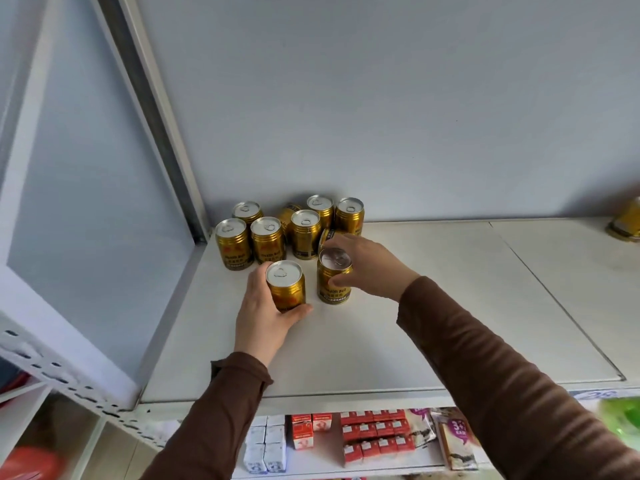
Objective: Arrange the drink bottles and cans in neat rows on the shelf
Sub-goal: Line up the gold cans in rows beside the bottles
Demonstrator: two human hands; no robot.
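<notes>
Several gold drink cans [304, 233] with silver lids stand clustered at the back left corner of the white shelf [415, 306]. My left hand [263, 317] grips one gold can [285, 285] upright, just in front of the cluster. To its right, my right hand [363, 268] holds another gold can [334, 278] from its right side, thumb on the front; that can stands on the shelf. Behind my right hand a further can [327, 235] is partly hidden. One more gold can [627, 220] sits at the far right edge.
A metal upright [156, 109] and a side panel close off the shelf on the left. The grey back wall [415, 116] runs behind the cans. Below, a lower shelf holds red and white cartons [374, 434] and packets. A green object [623, 420] shows at the bottom right.
</notes>
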